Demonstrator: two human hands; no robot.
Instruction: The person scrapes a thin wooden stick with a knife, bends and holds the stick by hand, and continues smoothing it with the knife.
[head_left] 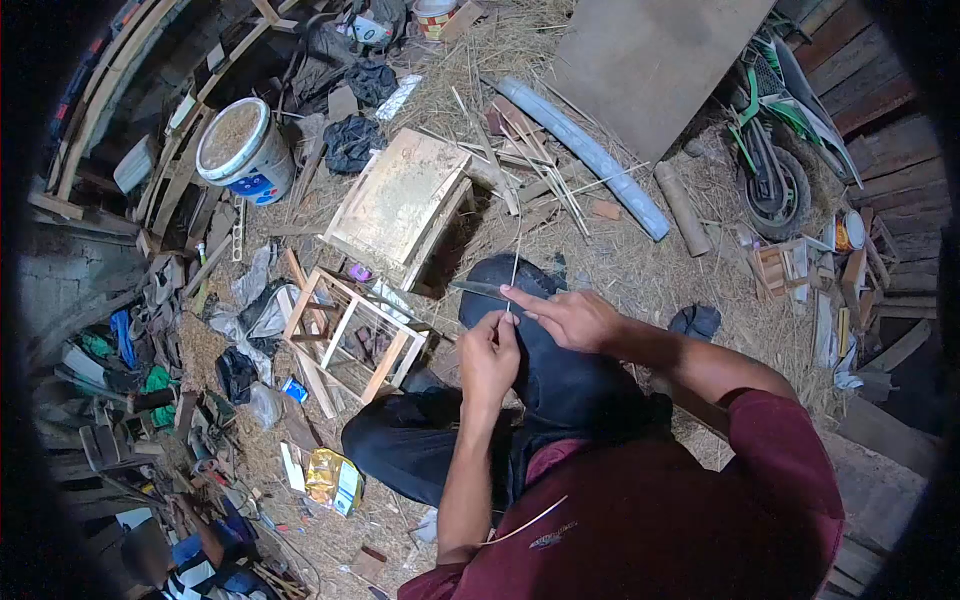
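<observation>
My left hand [488, 360] pinches a thin pale strip, bamboo or wood, [516, 262] that stretches away from me over my raised knee. In my right hand [575, 320] is a knife [478, 289]. Its blade points left and crosses the strip just beyond my left fingertips, with my right index finger stretched along its back. The knife's handle is hidden inside my right hand. Another pale length [530, 520] lies against my maroon shirt; whether it belongs to the same strip I cannot tell. Both hands are above my dark trousers.
A small slatted wooden frame [352, 335] stands left of my knee, with a wooden box [400, 195] beyond it. Farther off are a white bucket [235, 150], a grey pipe [585, 150], a board [650, 70] and a green motorbike [775, 150]. Another person [185, 550] sits at lower left.
</observation>
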